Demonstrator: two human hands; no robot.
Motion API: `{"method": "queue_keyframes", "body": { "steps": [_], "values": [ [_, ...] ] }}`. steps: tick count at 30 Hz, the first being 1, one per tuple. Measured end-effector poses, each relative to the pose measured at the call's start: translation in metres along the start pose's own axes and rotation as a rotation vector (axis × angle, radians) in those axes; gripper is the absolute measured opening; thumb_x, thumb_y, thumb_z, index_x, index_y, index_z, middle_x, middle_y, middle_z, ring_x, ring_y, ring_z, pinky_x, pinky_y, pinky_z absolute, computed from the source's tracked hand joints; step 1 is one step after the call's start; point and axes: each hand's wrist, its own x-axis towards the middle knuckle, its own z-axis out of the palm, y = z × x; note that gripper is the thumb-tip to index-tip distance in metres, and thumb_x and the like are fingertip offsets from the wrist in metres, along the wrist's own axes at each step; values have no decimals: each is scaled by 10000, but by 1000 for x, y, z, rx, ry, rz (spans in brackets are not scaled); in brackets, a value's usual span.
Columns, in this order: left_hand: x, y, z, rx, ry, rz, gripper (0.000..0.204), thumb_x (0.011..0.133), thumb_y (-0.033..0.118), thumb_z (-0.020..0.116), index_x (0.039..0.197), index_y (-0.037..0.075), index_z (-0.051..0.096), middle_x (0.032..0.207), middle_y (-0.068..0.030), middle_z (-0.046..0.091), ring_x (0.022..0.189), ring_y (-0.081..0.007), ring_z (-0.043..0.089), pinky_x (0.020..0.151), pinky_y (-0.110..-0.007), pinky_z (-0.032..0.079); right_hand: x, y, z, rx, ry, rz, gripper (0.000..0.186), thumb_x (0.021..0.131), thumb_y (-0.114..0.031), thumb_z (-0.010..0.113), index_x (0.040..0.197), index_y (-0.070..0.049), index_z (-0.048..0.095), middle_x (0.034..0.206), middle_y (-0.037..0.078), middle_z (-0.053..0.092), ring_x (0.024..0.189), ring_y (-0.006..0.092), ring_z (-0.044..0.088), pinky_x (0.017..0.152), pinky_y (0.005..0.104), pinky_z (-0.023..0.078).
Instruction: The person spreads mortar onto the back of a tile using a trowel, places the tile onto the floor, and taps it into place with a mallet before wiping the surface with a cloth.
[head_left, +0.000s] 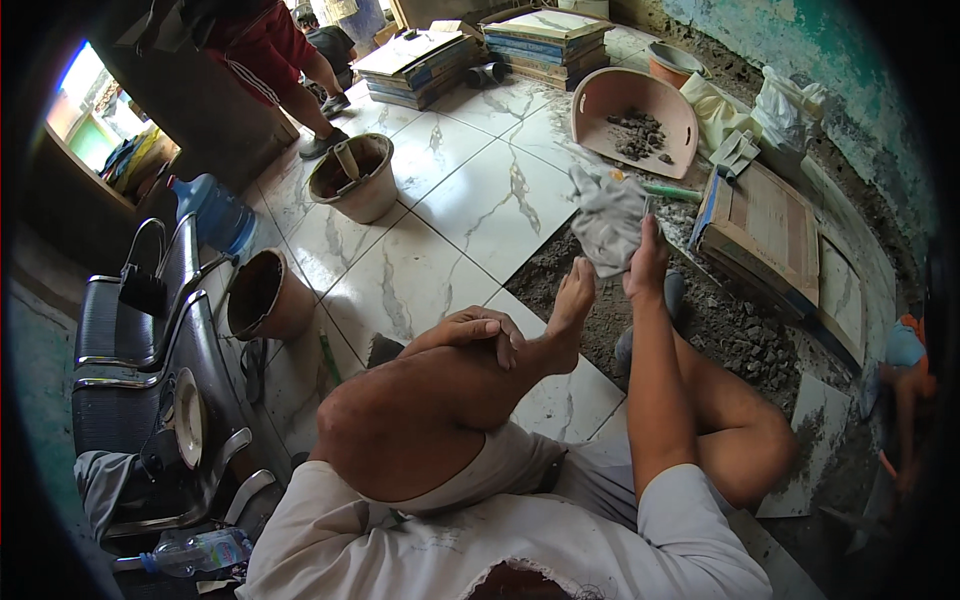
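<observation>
While the wearer sits with the left leg crossed over, white marbled floor tiles fill the middle of the scene. To the right, the tiling gives way to a patch of dark rubble. Metal chairs line the left side. Far left: a co-worker in red shorts, standing. Two box stacks stand at the far side, panels on top; a third stack lies at right, tilted beside the rubble. A pink scoop-shaped pan, far right of centre, contains dark lumps. Two buckets on the left half of the floor — the farther one has a handled tool in it. Blue water jug on its side, behind the nearer bucket. Clear bottle, lying near left.

Grey cloth: raised above the rubble's far edge, just beyond the bare toes — contact with them cannot be told. Right hand closed on the cloth's right side. Left hand rests on the crossed shin, holding nothing visible, fingers loosely curled.
</observation>
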Motion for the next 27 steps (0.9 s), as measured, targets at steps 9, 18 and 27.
{"method": "queue_keyframes", "body": {
  "steps": [9,18,27],
  "values": [
    [-23,-58,-83,596,658,-247,563,904,443,606,1252,6,527,1090,-140,546,1092,-250,508,998,-383,392,33,-69,35,-413,-338,-64,263,889,-190,693,1067,3,662,897,4,653,803,84,548,731,247,452],
    [-160,-188,-113,1303,1152,-1036,1080,664,545,804,1505,139,262,1558,-173,127,1457,-343,102,1156,-569,149,58,-55,10,-489,-380,50,396,931,-179,647,1226,75,574,1161,140,640,1031,203,612,901,317,482],
    [-198,-187,-90,1418,1618,-994,1095,647,453,857,1522,185,256,1541,-187,253,1441,-403,219,1145,-553,230,70,-49,37,-662,-526,-4,386,936,-210,649,1224,44,612,1136,95,649,1006,169,593,897,307,466]
  ]
}}
